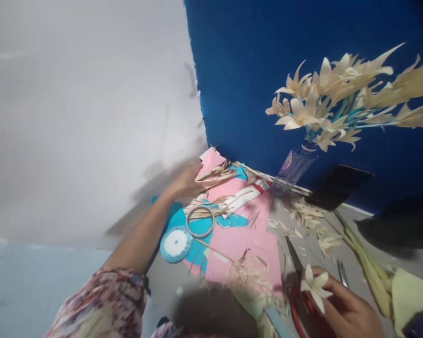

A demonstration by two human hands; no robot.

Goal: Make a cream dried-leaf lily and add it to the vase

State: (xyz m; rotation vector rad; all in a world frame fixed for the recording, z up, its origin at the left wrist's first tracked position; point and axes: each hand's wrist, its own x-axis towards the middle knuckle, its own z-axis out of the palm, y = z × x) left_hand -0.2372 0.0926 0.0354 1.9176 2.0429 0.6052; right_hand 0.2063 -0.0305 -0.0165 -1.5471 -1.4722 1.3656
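My left hand (188, 182) reaches to the far side of the pile, against dried husk strips (216, 174). Its fingers are blurred and partly behind the strips, so its grip is unclear. At the lower right, my right hand (352, 305) pinches a small pale flower (316, 285) made of pointed petals. Scissors with red handles (294, 307) lie right beside that flower, blades pointing away; whether the hand also bears on them I cannot tell. Nearer the left forearm are a spool of light blue ribbon (176, 244) and a grey tape ring (200, 222).
Pink paper (245, 249) and blue paper (178, 217) cover the floor, strewn with husk scraps. A clear bottle (296, 164) holds a bouquet of husk flowers (324, 98) by the blue wall. A dark phone (340, 188) leans there, with a green stalk (368, 267) nearby.
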